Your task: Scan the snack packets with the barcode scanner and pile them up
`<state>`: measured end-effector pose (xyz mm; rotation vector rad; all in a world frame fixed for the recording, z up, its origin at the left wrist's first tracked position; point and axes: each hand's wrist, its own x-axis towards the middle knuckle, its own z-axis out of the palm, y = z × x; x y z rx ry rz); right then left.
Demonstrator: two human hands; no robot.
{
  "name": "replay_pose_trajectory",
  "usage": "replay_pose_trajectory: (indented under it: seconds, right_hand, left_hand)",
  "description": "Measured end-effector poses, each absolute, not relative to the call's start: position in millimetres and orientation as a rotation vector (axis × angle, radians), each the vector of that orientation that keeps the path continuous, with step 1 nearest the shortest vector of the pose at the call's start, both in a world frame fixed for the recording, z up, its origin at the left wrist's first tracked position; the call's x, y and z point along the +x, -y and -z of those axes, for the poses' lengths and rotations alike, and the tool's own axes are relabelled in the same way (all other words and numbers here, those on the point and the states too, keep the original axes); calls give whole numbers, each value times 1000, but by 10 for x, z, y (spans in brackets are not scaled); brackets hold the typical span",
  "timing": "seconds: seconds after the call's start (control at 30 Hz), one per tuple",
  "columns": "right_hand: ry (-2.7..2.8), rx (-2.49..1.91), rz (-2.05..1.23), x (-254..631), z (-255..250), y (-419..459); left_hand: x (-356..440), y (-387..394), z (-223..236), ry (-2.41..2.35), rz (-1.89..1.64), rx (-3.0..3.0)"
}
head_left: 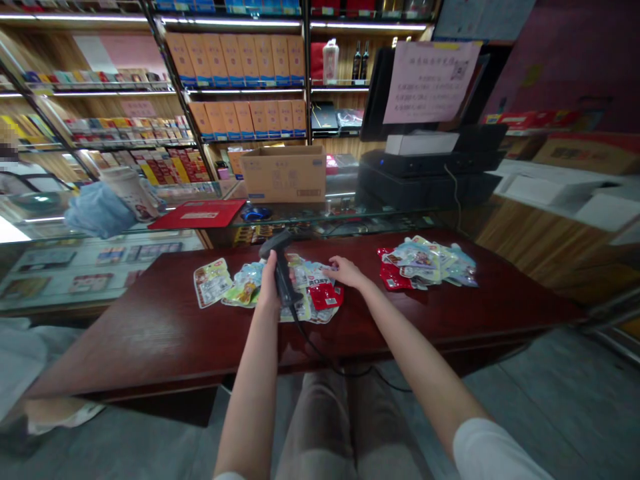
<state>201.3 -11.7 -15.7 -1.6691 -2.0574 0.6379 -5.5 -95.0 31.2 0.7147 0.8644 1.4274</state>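
My left hand is wrapped round the grip of a black handheld barcode scanner, its head tilted up and to the left. A black cable runs from the scanner's base over the front table edge. Beneath and around it lies a spread of shiny snack packets, including a red packet. My right hand is at the right side of this spread, fingers curled and pinching the edge of a pale snack packet. A second heap of snack packets lies farther right.
The dark red table meets a glass counter holding a cardboard box, a red folder, a blue mouse and a cup. A monitor stands behind right. A person is at far left.
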Motion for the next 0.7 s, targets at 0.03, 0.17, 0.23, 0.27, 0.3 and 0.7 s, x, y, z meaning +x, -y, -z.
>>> replay_pose_trajectory:
  seconds: [0.03,0.17,0.23,0.27,0.3,0.7]
  right_hand:
    - [2067,-1681,-627,2006,178,101]
    - [2150,-1707,-561,2018,253,95]
    - [2151,-1693,-569,2040,297,93]
    - [2129,-1669,-590,2056,323,85]
    - [2095,-1635,-620,2074,353,72]
    - [1492,-1532,-629,2286,542,-200]
  left_hand:
    - [-75,931,-301,-868,-1428,704]
    - [-86,891,-257,-879,-1433,708]
    - [-60,893,-247,-893,-1437,698]
    - [-45,898,-245,-897,-1439,694]
    - [-32,903,-245,-895,-1441,694]
    - [-2,914,-218,-882,-1413,719]
